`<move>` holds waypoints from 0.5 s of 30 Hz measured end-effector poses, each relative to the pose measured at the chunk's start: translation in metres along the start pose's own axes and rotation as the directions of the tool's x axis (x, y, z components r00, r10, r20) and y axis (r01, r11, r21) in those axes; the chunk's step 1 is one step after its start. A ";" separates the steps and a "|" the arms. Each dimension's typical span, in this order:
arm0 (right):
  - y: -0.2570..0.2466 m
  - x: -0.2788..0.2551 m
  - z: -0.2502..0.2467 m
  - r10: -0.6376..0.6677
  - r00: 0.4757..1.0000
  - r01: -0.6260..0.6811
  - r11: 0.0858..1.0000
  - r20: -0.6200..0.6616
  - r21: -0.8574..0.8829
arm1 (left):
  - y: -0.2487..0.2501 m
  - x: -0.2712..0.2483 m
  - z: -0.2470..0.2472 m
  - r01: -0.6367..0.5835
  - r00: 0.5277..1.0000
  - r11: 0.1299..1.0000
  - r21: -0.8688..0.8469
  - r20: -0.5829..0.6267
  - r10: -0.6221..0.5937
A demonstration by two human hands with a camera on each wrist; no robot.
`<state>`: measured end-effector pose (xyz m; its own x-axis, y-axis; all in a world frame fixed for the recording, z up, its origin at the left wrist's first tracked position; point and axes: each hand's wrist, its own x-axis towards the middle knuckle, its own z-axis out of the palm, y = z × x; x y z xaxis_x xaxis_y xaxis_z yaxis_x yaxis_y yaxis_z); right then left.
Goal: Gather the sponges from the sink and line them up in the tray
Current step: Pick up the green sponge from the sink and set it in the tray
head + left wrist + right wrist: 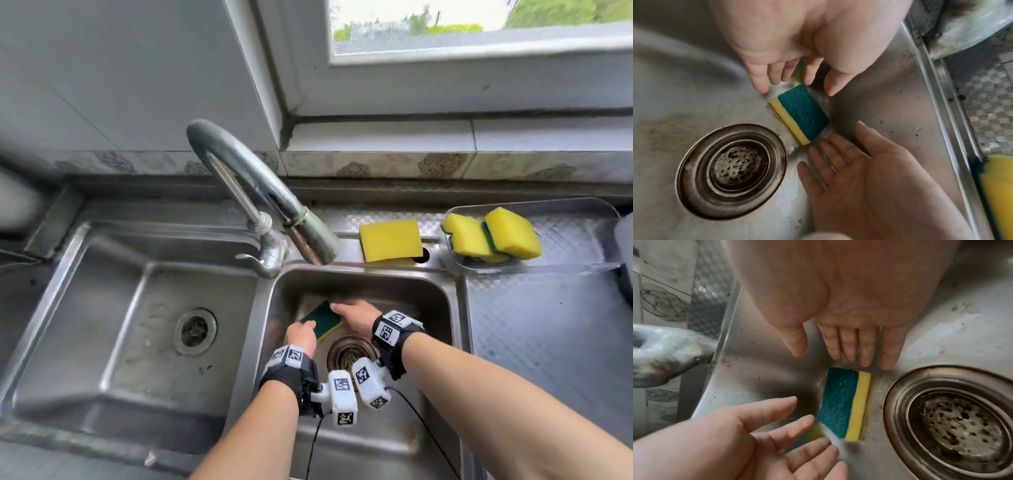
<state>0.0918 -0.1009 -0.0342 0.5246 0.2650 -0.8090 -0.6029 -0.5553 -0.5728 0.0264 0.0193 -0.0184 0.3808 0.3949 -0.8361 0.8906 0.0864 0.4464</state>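
Sink [442, 308], lower centre of frame, steel, drain [349, 354] in its floor. Tray [582, 212], clear, right of frame, two sponges [493, 236] leaning inside. Sponge on the rim [390, 240], centre right. Sponge in the sink [322, 317], green side up, between left hand [301, 337] and right hand [358, 317]; each grip apart, fingers straight.

Count, head view: four sponges, one in the right basin [321, 319], one on the ledge [391, 244], two in the tray [466, 238] [512, 233], possibly more hidden beneath. One tray [548, 205]. Two basins. One tap [253, 192]. Two hands.
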 end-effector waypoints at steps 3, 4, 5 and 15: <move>0.015 0.024 0.007 -0.004 1.000 0.005 1.000 -0.006 0.019 | -0.003 0.001 0.002 0.029 0.999 0.998 -0.062 0.025 -0.028; 0.014 0.022 0.007 -0.013 1.000 0.013 0.999 -0.008 0.033 | -0.004 0.000 0.002 0.036 0.999 0.995 -0.091 0.021 -0.035; 0.012 0.016 0.007 -0.019 1.000 0.020 0.999 -0.010 0.042 | -0.005 -0.001 0.002 0.040 0.999 0.993 -0.111 0.009 -0.039; 0.003 -0.055 -0.027 -0.072 0.984 0.087 0.992 -0.160 0.088 | 0.011 -0.061 0.006 0.038 0.998 0.954 -0.297 0.055 -0.022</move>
<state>0.0777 -0.1385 0.0125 0.6560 0.1743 -0.7344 -0.6059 -0.4586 -0.6500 0.0141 -0.0091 0.0352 0.3741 0.3419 -0.8620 0.7901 0.3692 0.4893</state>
